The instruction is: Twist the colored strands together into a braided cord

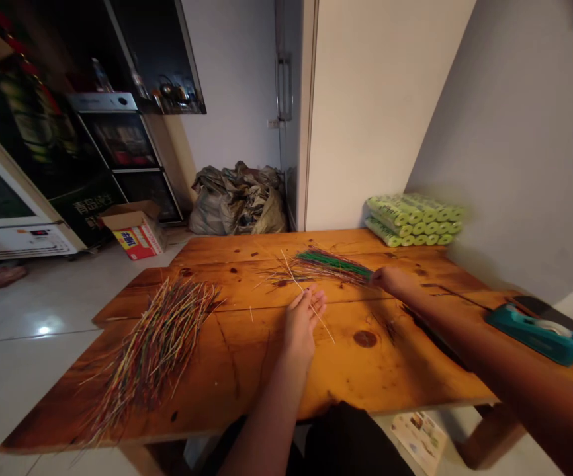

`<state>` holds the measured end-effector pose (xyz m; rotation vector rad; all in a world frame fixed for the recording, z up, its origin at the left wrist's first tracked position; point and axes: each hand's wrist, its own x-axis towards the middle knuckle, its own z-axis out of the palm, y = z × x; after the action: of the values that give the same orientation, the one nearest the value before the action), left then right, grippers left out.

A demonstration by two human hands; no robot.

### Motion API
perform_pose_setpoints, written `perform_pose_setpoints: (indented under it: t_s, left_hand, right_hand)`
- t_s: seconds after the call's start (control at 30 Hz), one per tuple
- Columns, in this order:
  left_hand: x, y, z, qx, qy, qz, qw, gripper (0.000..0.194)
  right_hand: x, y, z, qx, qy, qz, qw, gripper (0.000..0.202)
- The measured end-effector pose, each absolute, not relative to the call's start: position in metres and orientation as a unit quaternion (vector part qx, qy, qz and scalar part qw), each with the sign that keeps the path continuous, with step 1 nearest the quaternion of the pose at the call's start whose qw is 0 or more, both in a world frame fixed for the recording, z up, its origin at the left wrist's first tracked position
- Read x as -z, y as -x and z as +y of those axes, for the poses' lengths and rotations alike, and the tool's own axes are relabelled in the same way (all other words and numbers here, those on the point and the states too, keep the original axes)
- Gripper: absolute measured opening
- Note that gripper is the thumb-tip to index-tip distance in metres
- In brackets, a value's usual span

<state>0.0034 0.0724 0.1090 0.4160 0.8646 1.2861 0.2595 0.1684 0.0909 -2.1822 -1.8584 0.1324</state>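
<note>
A single thin, pale strand of wire point(323, 325) is pinched between the thumb and a finger of my left hand point(302, 320), which is held palm up over the middle of the table with its other fingers loosely apart. Farther right, my right hand point(390, 281) has its fingers closed at the near end of a bundle of green and mixed-colour wires point(336, 262) lying on the wood; its fingertips are partly hidden. A larger loose pile of multicoloured wires point(160, 347) lies on the table's left side, away from both hands.
The wooden table point(276, 370) has a teal tape dispenser point(534, 334) at its right end. Green-wrapped rolls point(415, 219) are stacked at the back right. Beyond the table are grey bags point(237, 201) and an open red-and-white carton point(137, 235) on the floor.
</note>
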Motion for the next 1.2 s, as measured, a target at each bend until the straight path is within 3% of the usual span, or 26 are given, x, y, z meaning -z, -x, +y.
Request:
perform_pose_setpoints:
  t_s: [0.33,0.57,0.6,0.7,0.77,0.83,1.2]
  left_hand:
    - [-0.105,-0.002,0.075,-0.567,-0.209,0.357,0.712,0.02]
    - [-0.113,-0.001,0.07,-0.517,-0.322,0.383,0.695,0.026]
    - [-0.116,0.0,0.069,-0.516,-0.33,0.373,0.697,0.027]
    - [-0.127,0.008,0.063,-0.525,-0.355,0.348,0.691,0.03]
    - [-0.135,0.018,0.058,-0.548,-0.379,0.345,0.661,0.03]
    - [-0.139,0.029,0.053,-0.571,-0.395,0.35,0.628,0.03]
    - [-0.14,0.036,0.049,-0.579,-0.409,0.354,0.61,0.034]
  right_hand:
    - [-0.139,-0.28,0.113,-0.128,0.733,-0.594,0.307,0.016]
    - [-0.152,-0.21,0.065,-0.214,0.65,-0.537,0.493,0.032]
    - [-0.154,-0.193,0.06,-0.24,0.629,-0.529,0.517,0.029]
    - [-0.161,-0.14,0.049,-0.501,0.459,-0.374,0.631,0.021]
    - [-0.163,-0.111,0.043,-0.652,0.35,-0.284,0.61,0.023]
    - [-0.162,-0.091,0.038,-0.714,0.297,-0.233,0.59,0.023]
    - [-0.133,-0.074,0.025,-0.702,0.339,-0.278,0.561,0.019]
